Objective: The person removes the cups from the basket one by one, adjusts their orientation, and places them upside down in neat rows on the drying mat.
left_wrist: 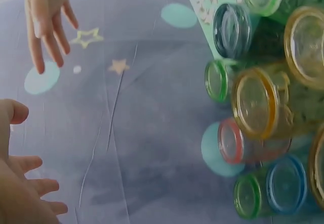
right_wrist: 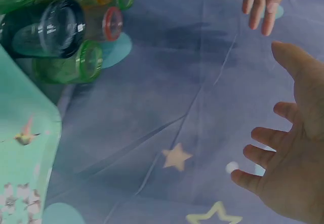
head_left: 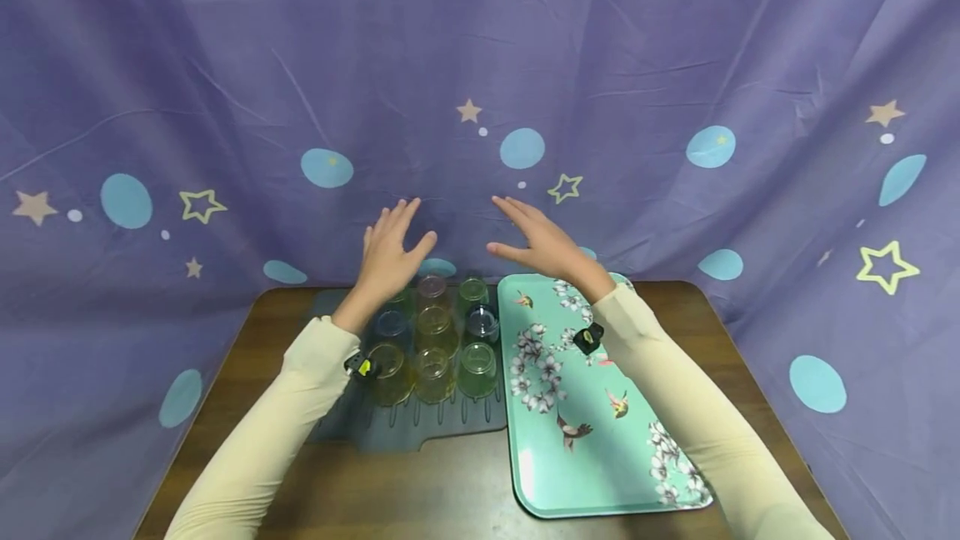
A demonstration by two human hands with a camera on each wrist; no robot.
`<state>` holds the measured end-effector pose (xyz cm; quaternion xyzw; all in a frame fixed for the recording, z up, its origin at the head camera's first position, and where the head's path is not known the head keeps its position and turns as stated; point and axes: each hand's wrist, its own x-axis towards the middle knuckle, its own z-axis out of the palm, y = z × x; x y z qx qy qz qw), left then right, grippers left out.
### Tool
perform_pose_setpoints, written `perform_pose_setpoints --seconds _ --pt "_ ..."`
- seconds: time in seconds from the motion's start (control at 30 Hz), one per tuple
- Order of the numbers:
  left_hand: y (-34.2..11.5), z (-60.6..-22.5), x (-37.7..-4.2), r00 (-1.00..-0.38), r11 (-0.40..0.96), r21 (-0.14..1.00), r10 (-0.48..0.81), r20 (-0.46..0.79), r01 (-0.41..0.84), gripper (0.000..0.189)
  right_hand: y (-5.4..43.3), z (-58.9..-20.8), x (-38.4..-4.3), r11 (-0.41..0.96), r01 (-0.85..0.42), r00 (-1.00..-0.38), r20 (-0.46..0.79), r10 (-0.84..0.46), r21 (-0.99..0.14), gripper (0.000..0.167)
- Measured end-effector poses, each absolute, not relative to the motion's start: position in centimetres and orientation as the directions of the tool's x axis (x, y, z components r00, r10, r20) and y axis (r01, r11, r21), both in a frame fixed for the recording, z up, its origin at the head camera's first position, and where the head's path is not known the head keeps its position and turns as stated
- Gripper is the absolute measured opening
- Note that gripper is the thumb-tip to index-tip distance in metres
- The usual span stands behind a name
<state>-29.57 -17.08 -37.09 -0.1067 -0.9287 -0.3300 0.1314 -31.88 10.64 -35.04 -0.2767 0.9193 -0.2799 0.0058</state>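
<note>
My left hand (head_left: 390, 255) is raised above the far side of the table, fingers extended and thumb apart, holding nothing. Facing it across a gap, my right hand (head_left: 546, 242) hovers over the back of the tray, its fingers likewise extended and empty. Below and beside the left hand stand several tinted clear glasses in rows on a dark grey mat (head_left: 405, 432). Among them are a green glass (head_left: 477, 369), a dark blue glass (head_left: 482, 322) and a yellow glass (head_left: 387, 377). The left forearm partly hides the left-hand glasses.
A mint-green tray (head_left: 570, 473) with printed flowers and birds lies right of the mat, partly under my right forearm. Both rest on a brown wooden table (head_left: 360, 490). A purple curtain (head_left: 420, 48) with stars and blue spots hangs right behind the table's far edge.
</note>
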Motion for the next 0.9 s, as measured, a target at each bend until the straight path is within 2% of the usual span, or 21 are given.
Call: perform_pose_setpoints --seconds 0.23,0.5,0.9 --pt "-15.2 -38.8 -28.8 -0.954 0.753 0.592 0.171 0.246 0.287 0.07 11.7 -38.1 -31.9 0.723 -0.521 -0.85 0.195 -0.49 -0.454 0.084" --pt "-13.4 -41.9 -27.3 -0.943 0.782 0.529 0.248 0.222 0.33 0.071 12.4 -41.5 -31.2 0.772 -0.527 -0.85 0.203 -0.486 -0.356 0.085" --pt "-12.2 -44.9 -26.6 -0.938 0.836 0.429 0.279 0.205 0.342 0.077 12.1 -45.6 -29.9 0.777 -0.508 -0.858 0.135 -0.496 -0.372 0.082"
